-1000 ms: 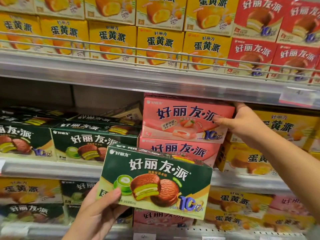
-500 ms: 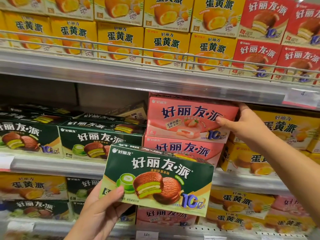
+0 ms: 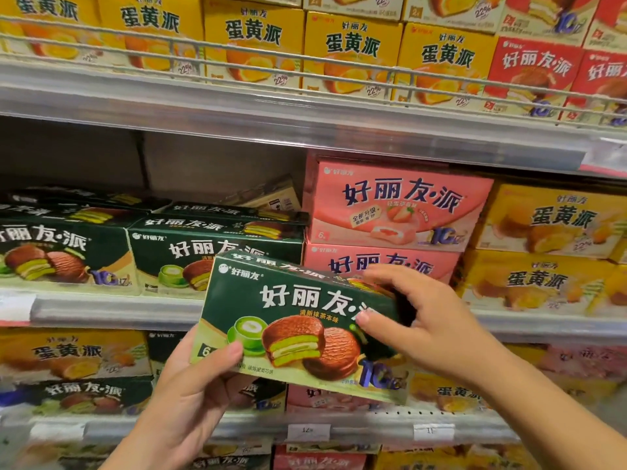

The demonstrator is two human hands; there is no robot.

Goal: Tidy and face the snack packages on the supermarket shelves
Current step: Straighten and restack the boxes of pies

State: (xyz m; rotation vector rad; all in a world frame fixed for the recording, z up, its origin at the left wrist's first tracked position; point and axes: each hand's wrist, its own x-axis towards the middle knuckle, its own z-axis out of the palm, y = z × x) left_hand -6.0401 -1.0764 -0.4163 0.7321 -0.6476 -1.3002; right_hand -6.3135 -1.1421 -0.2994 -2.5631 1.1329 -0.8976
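Your left hand (image 3: 190, 398) and right hand (image 3: 431, 320) both grip the green matcha pie box (image 3: 298, 327), held before the middle shelf (image 3: 112, 308). Seat it atop the green row (label outward), flush against the pink strawberry boxes (image 3: 400, 205).

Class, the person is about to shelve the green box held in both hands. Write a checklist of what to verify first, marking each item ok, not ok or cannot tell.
1. Left hand grips the green matcha pie box at its lower left corner: ok.
2. Right hand grips the box's right end: ok.
3. Printed front faces the camera, upright: ok.
4. Matching dark green boxes on the middle shelf mark its place: ok.
5. Open space above that green row: ok.
6. Depth of room behind the row: cannot tell.
7. Stacked pink strawberry boxes beside the gap sit square: ok.
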